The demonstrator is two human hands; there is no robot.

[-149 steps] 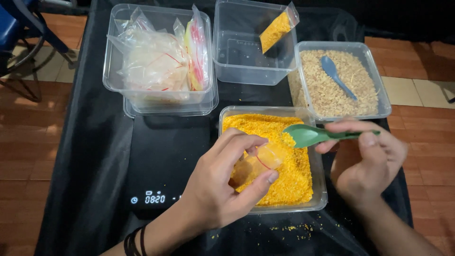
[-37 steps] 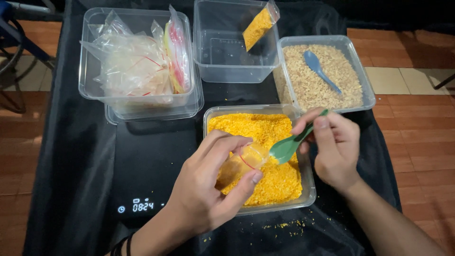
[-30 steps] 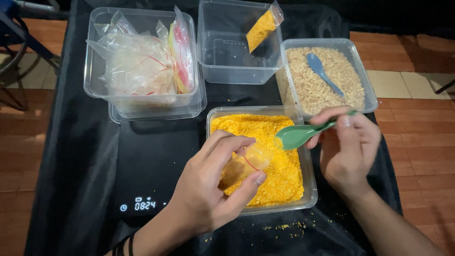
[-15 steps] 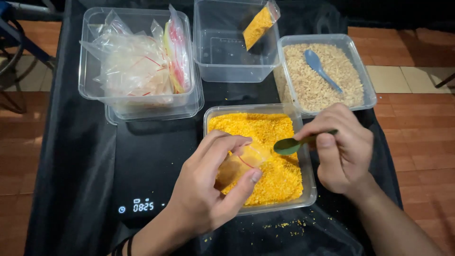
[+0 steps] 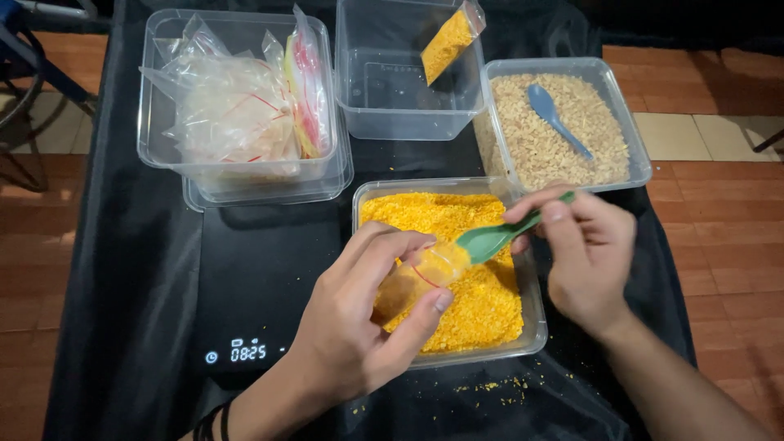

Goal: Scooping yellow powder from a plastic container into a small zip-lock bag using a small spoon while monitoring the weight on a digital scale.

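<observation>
Partly filled small bag [image 5: 416, 278], yellow grain

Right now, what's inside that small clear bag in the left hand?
The small clear bag is partly filled with orange crumbs, and the green spoon tips at its mouth. The left hand covers its lower end, so the fill there is hidden.

green spoon [image 5: 490, 238] tipped at small grain-filled bag [image 5: 418, 273], above yellow grains

Green spoon [image 5: 490, 238], orange-yellow crumbs [image 5: 465, 286], blue spoon [image 5: 557, 119].
</observation>
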